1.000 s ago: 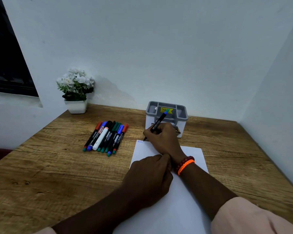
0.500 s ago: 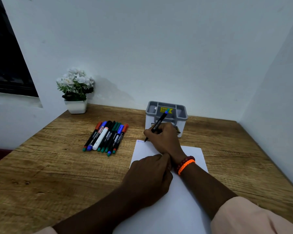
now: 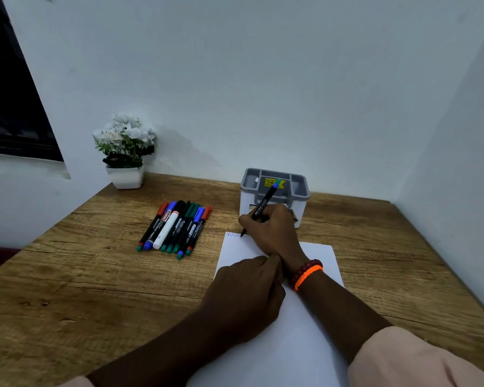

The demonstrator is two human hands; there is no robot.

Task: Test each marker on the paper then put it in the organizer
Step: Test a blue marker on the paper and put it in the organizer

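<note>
At the paper's (image 3: 277,344) top edge, the blue zigzag has lengthened rightward. The right hand (image 3: 274,233) grips the marker (image 3: 261,209); the left hand (image 3: 246,291) rests curled on the sheet.

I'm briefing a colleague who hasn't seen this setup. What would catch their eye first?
The right hand holds a black marker with its tip on the far left corner of the white paper, beside a blue zigzag. The left hand rests on the sheet. A row of markers lies left of it; a grey organizer stands behind.
</note>
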